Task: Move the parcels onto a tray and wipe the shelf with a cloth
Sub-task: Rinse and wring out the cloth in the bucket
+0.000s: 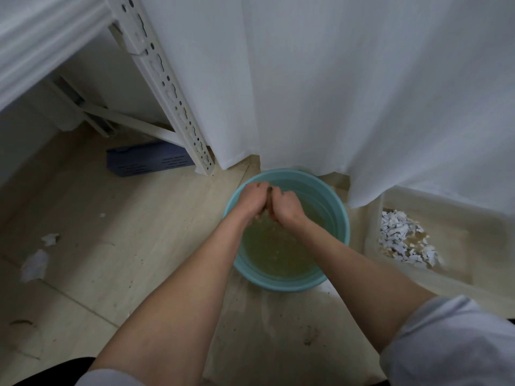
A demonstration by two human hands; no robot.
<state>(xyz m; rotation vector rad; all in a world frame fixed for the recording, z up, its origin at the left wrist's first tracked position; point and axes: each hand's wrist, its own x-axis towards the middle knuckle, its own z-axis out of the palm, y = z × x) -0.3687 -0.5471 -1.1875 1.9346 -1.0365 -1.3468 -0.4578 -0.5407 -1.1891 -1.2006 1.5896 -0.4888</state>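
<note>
Teal bucket [344, 218] on the floor [83, 207], murky yellowish water [278, 252] inside. Over it, left hand [252, 200] and right hand [287, 209] side by side, fingers curled tight round a dark cloth [269, 195] bunched between them. Well apart at upper left, shelf post [167, 87]; white curtain [362, 79] just behind bucket.
</note>
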